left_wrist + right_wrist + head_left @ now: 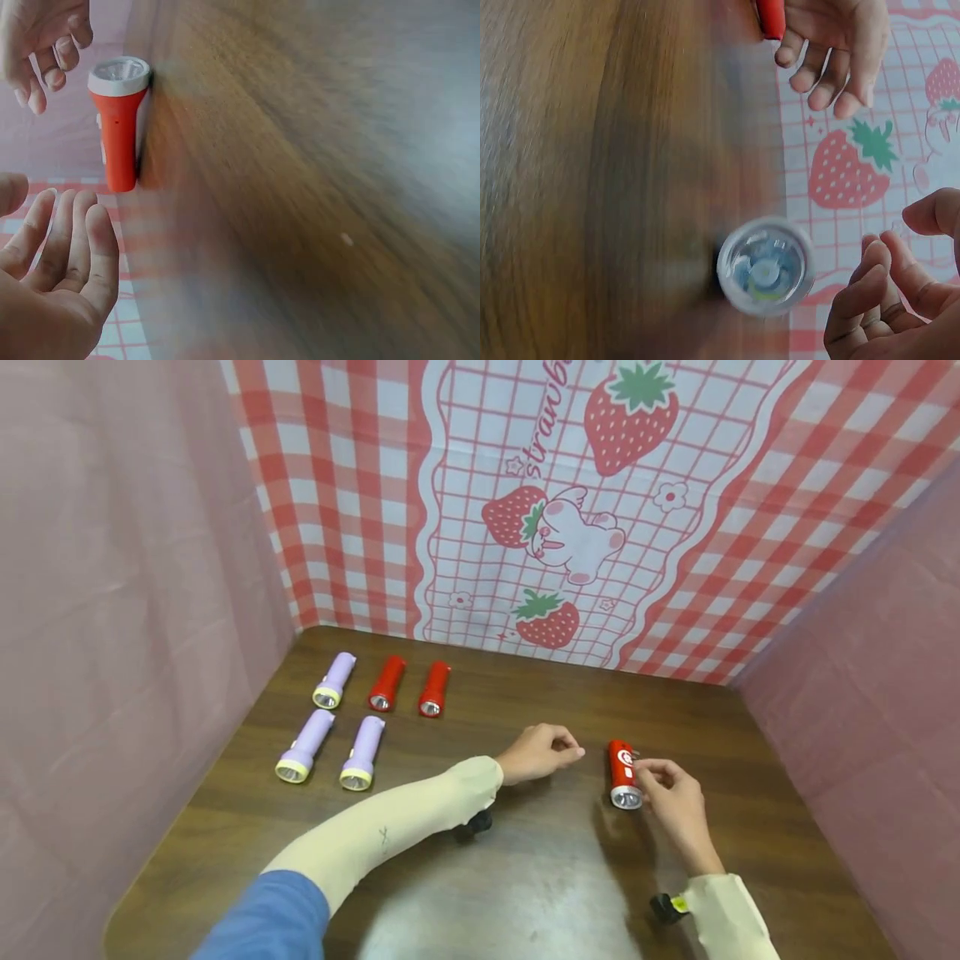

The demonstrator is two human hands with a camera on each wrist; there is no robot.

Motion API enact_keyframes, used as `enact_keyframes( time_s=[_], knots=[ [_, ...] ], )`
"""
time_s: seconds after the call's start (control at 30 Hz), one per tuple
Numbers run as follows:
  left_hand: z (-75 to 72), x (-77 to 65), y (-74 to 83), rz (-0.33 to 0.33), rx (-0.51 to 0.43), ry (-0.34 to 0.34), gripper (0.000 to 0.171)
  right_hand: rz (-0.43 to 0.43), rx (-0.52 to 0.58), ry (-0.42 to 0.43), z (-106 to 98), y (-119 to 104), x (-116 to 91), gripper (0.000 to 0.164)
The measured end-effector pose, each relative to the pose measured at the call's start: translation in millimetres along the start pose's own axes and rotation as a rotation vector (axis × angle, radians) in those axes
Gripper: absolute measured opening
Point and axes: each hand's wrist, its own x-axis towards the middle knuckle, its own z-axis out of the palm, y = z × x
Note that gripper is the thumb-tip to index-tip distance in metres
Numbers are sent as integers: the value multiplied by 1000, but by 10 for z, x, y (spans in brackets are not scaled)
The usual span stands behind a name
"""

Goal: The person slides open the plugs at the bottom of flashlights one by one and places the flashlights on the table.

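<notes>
A red flashlight (622, 764) with a silver-white head lies on the right part of the table, lens toward the person. Beside it is my right hand (675, 806), fingertips close to its right side; the right wrist view shows a gap between these loosely bent fingers (855, 307) and the flashlight's lens (769, 266). To the left of that flashlight, my left hand (536, 753) hovers over the table and holds nothing. Its fingers (101, 232) are relaxed and slightly bent in the left wrist view, below the flashlight's tail.
At the table's left lie two red flashlights (388, 681) (435, 687) and three lavender ones (335, 679) (307, 743) (363, 752) with pale yellow heads, in two rows. A strawberry-print checked cloth (360, 510) hangs behind the brown wooden table (525, 877). Pink curtains (135, 610) flank both sides.
</notes>
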Motion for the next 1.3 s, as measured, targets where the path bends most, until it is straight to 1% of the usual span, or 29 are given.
enact_keyframes(
  time_s=[0.07,0.13,0.33,0.43,0.53,0.63,0.73,0.83,0.93,1.03,1.17,1.3],
  knots=[
    [-68,-81,1,-2,-14,-2,17,-34,-35,-4,31,-29,-12,31],
    [-128,-159,-9,-1,-15,0,18,-60,-44,-20,64,-61,-29,31],
    [-278,-366,-33,24,-41,-13,21,-108,36,-156,168,-169,-123,35],
    [-349,-468,-30,32,-41,-29,22,-147,24,-207,248,-209,-173,34],
    [-426,-603,-32,48,-27,-45,24,-189,19,-246,356,-235,-218,32],
    [-500,-752,-69,66,-22,-51,23,-199,33,-301,472,-261,-277,31],
    [-564,-886,-130,83,-29,-52,21,-183,56,-358,579,-282,-336,30],
    [-621,-987,-168,96,-28,-55,22,-171,64,-383,666,-287,-378,29],
    [-664,-1065,-192,96,-17,-59,25,-165,64,-392,735,-279,-406,28],
    [-689,-1127,-214,85,-8,-60,24,-159,60,-402,795,-272,-431,27],
    [-701,-1181,-262,76,-2,-45,20,-154,53,-426,883,-274,-458,25],
    [-711,-1223,-319,67,2,-33,19,-157,37,-440,966,-268,-476,23]
  ],
)
